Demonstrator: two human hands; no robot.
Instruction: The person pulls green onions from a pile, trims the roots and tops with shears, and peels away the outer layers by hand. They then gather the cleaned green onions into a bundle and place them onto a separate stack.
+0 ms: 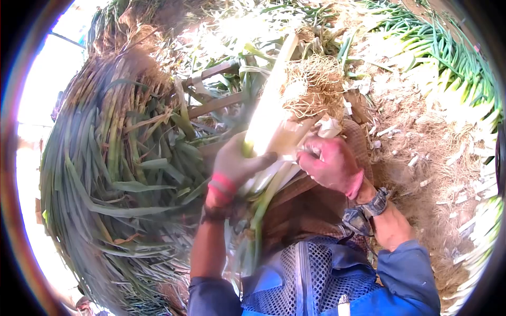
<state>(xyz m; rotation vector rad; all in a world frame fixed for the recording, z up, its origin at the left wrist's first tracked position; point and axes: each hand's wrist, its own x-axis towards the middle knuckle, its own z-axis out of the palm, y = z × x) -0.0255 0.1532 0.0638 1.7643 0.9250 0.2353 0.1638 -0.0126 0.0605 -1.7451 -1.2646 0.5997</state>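
My left hand [240, 160], in a pale glove with a red cuff, is wrapped round thick white leek stalks [269, 126], its thumb lying across them. The stalks slant up over my lap, and bushy tan roots [312, 87] show at their upper end. My right hand [332, 162], in a pinkish-red glove, is closed beside the stalks. A pale strip of leek skin [287, 156] runs to its pinched fingers, which partly hide it. A white curled piece [329, 126] sits just above that hand. Long green leaves [261, 210] hang below my left hand.
A large heap of leeks [110, 158] with long leaves rises on the left. Wooden bars [216, 105] stand beside it. Root scraps and white peelings [416, 152] cover the ground at right. Rows of cleaned leeks [448, 58] lie along the far right. Loose leaves [226, 31] litter the back.
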